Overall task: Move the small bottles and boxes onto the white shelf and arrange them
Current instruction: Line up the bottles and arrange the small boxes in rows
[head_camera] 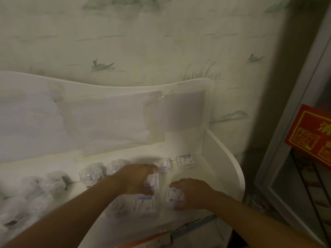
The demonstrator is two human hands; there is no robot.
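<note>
Currently I see left hand (138,178) clamped on one box (152,181), right hand (191,193) on another (174,194); crowded shelf (223,176) risks knocking neighbours.

Smooth white shelf (223,169) with a satin sheen, glossy clear tape (161,97) on its back panel, crinkly shiny plastic wrap on bottles (91,173) at 9 o'clock, glossy small boxes (185,160), matt printed wallpaper (143,42), red card box (311,133) at 3 o'clock
</note>
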